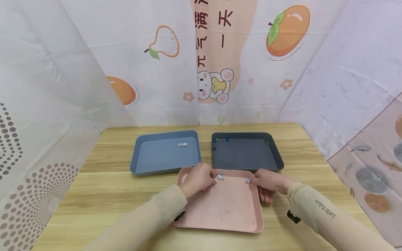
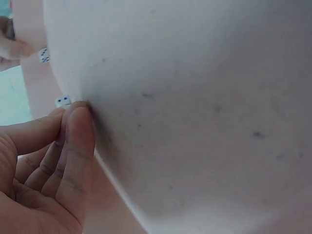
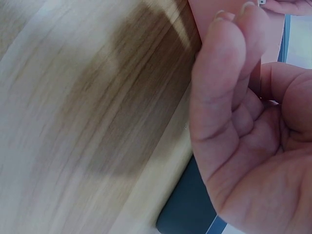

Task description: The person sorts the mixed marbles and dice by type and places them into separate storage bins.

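Note:
Near the far side of the pink tray (image 1: 226, 209), my left hand (image 1: 199, 178) pinches a white die (image 1: 215, 179) between thumb and fingertips, which mostly cover it. Two more white dice (image 1: 221, 177) sit side by side just right of those fingertips, by the tray's far wall. At the tray's far right corner, my right hand (image 1: 271, 183) holds another white die (image 1: 247, 180) at its thumb and index fingertips. Its other fingers (image 3: 217, 92) curve loosely outside the tray's rim. The left wrist view shows a die (image 2: 63, 101) with blue pips beside the left fingertips.
Behind on the left stands a blue tray (image 1: 150, 167) with several white dice (image 1: 182, 144) lined up. A dark grey tray (image 1: 245, 157) at the back right holds several small blue (image 1: 227, 139) and green pieces (image 1: 266, 142). All stand on a wooden table (image 1: 103, 195) before a printed curtain.

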### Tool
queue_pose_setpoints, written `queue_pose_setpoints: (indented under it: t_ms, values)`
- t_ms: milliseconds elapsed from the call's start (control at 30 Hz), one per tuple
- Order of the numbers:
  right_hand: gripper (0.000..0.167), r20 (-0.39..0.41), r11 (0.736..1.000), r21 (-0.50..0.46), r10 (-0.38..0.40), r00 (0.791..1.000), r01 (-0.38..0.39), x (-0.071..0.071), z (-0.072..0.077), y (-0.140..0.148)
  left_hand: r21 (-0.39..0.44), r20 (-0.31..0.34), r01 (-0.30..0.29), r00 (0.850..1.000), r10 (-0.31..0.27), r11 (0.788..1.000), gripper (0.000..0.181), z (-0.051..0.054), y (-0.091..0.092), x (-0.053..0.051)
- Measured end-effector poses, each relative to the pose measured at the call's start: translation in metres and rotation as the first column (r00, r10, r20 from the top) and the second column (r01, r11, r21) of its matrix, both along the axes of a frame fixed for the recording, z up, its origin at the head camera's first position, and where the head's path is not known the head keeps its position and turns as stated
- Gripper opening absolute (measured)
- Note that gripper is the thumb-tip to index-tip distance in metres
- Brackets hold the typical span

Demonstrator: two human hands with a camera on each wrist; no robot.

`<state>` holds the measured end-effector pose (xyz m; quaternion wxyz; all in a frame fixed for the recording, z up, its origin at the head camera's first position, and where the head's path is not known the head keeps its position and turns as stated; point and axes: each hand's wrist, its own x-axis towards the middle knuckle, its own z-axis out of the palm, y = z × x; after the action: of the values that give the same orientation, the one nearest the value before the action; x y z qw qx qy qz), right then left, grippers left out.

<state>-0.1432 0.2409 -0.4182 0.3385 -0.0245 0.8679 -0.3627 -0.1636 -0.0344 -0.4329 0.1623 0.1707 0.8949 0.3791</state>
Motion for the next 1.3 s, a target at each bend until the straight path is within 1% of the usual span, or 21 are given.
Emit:
queue_pose_setpoints:
  t_ms: [67,167,300,433,567,667,933,1100,1300]
  values:
    - [0.045,0.000,1.000,-0.003,0.004,1.000,-0.004,0.000,0.000,0.000,0.030,0.021,0.005,1.000,-0.006,1.000,0.008,0.004,-0.002,-0.001]
    - [0.045,-0.001,1.000,-0.006,0.011,1.000,-0.011,0.000,0.000,0.000,0.054,0.030,0.017,0.999,-0.018,0.998,0.010,0.013,-0.007,-0.004]
    - [0.046,-0.004,1.000,-0.005,0.014,1.000,-0.014,0.000,0.002,-0.001,0.043,0.017,0.019,1.000,-0.020,0.999,0.006,0.025,-0.016,-0.010]
    - [0.046,-0.009,1.000,-0.003,0.013,1.000,-0.013,0.000,0.003,-0.001,0.053,0.013,0.001,1.000,-0.001,0.999,0.008,0.034,-0.029,-0.017]
    - [0.044,-0.006,1.000,-0.010,0.017,1.000,-0.017,0.001,0.003,-0.002,0.062,0.015,-0.032,0.999,0.031,0.998,0.015,0.039,-0.043,-0.028]
    - [0.043,0.000,1.000,-0.014,0.019,1.000,-0.019,0.000,0.002,-0.002,0.042,0.012,-0.067,0.998,0.066,0.997,0.016,0.041,-0.055,-0.038]
    - [0.042,0.001,0.999,-0.031,0.030,1.000,-0.030,0.001,0.001,-0.001,-0.025,0.004,-0.151,0.989,0.151,0.988,0.015,0.043,-0.089,-0.070]
    - [0.041,-0.003,0.999,-0.042,0.033,0.999,-0.033,0.001,0.000,0.000,-0.050,-0.010,-0.185,0.983,0.185,0.981,0.015,0.041,-0.106,-0.086]
    - [0.043,-0.003,0.999,-0.035,0.032,0.999,-0.032,0.000,0.001,0.000,-0.061,0.002,-0.220,0.975,0.220,0.974,0.017,0.035,-0.120,-0.101]
